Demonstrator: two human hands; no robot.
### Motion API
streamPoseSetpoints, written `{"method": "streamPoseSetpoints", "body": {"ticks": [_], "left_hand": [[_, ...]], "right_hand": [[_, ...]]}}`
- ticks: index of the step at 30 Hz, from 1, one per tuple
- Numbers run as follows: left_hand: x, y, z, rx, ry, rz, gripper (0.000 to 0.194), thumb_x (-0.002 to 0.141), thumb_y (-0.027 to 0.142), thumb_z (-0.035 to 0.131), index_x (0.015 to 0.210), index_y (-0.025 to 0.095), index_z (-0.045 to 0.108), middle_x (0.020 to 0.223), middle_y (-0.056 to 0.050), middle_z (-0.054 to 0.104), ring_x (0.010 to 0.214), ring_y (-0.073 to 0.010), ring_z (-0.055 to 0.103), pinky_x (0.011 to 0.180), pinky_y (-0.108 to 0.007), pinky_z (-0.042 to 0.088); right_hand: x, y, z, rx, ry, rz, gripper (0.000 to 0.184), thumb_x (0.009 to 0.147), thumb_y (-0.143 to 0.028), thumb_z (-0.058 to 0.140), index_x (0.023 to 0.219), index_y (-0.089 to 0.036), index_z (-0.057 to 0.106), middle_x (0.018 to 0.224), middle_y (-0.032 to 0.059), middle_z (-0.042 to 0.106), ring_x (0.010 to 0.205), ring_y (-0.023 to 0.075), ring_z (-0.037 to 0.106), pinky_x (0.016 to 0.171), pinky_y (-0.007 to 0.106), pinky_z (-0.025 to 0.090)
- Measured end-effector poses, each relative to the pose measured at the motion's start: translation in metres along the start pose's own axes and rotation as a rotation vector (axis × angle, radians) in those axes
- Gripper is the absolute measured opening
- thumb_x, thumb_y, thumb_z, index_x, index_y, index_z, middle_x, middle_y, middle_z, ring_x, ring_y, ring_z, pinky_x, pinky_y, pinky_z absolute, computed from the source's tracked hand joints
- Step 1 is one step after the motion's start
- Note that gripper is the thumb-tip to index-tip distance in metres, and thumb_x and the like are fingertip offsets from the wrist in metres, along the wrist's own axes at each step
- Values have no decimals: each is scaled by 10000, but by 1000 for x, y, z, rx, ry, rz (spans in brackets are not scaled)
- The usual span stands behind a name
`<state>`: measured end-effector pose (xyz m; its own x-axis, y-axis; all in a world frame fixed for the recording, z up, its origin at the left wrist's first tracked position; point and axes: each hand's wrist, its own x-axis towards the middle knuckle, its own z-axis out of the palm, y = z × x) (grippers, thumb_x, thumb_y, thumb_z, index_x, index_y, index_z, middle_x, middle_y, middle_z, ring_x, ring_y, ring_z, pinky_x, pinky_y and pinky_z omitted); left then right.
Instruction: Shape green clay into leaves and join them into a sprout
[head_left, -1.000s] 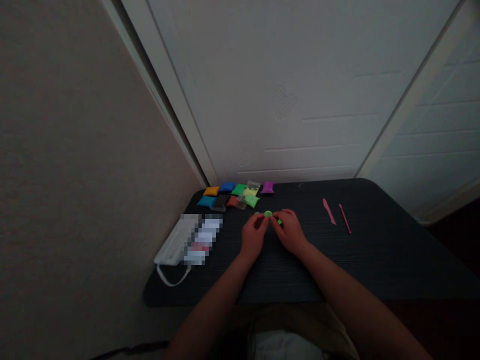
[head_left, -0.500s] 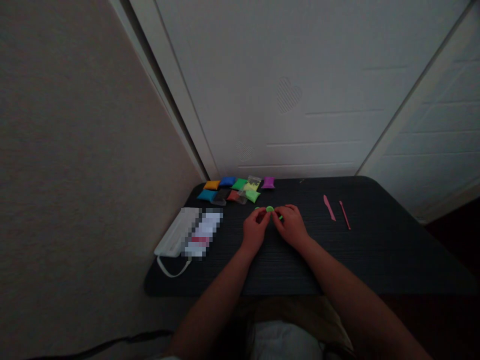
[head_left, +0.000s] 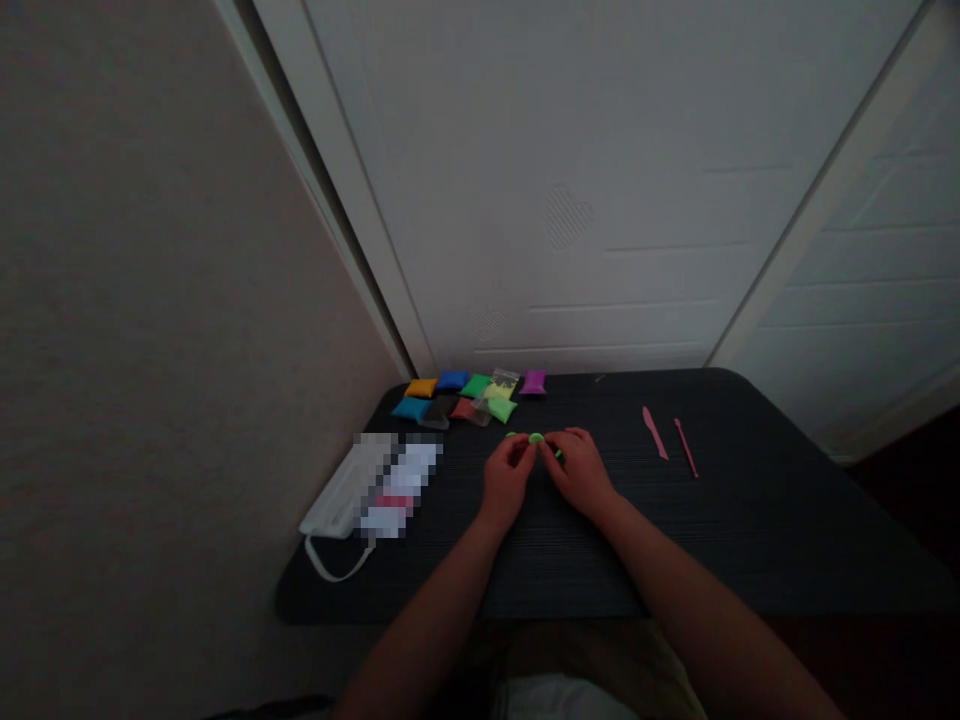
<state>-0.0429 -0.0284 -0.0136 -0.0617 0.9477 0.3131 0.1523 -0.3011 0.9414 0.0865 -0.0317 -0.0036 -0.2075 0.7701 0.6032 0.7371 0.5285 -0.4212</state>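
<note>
A small light-green piece of modelling clay [head_left: 535, 438] is pinched between the fingertips of both my hands, near the middle of the table. My left hand [head_left: 507, 475] grips its left side, with thumb and fingers closed. From the other side my right hand [head_left: 581, 470] closes on it, fingers curled. More bits of green show behind the left fingers and under the right ones; the hands mostly hide them, and I cannot tell whether they join the held piece.
Several coloured clay packets, among them a purple one [head_left: 534, 382] and an orange one [head_left: 421, 387], lie at the back left. A white case with a strap [head_left: 346, 490] and a blurred sheet [head_left: 405, 490] lie left. A pink plastic knife [head_left: 655, 433] and a thin pink tool [head_left: 685, 447] lie right.
The view dips and rises slightly as the head moves. Both hands stay together on the green clay, with hardly any shift in the fingers.
</note>
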Motion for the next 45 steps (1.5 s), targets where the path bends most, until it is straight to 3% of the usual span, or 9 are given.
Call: {"method": "streamPoseSetpoints", "body": {"ticks": [6,20,27,37,45], "left_hand": [[-1,0,-1,99,0,19,245,732,356,531,870,166,601,796,-24,626,716,-134,572,660,-244,440],[-4,1,1,104,5,46,230,748,362,517,859,172,585,795,-22,618,721,-133,571,669,-245,441],[-3,1,-2,50,1,38,272,747,355,517,941,174,576,884,-43,622,796,-145,582,733,-269,455],[-1,-5,0,19,-66,0,230,720,324,550,887,166,534,761,-25,638,709,-139,611,648,-245,466],[1,1,-9,244,-89,145,221,750,306,514,922,198,601,893,-26,633,800,-142,586,705,-254,451]], "right_hand": [[0,-1,-1,-14,-4,-9,168,844,-250,397,856,-194,554,798,22,641,772,144,567,876,352,315],[0,-1,1,6,21,-30,149,829,-236,416,860,-188,553,811,27,636,768,149,559,855,340,335],[1,-2,0,-24,-9,-39,169,834,-236,399,847,-187,560,785,30,641,767,155,568,850,349,330],[-1,2,2,87,27,18,163,813,-248,448,915,-192,562,880,37,634,820,163,553,804,328,374],[-2,3,1,153,37,-20,175,808,-223,460,952,-196,555,901,38,617,845,163,539,782,311,394]]}}
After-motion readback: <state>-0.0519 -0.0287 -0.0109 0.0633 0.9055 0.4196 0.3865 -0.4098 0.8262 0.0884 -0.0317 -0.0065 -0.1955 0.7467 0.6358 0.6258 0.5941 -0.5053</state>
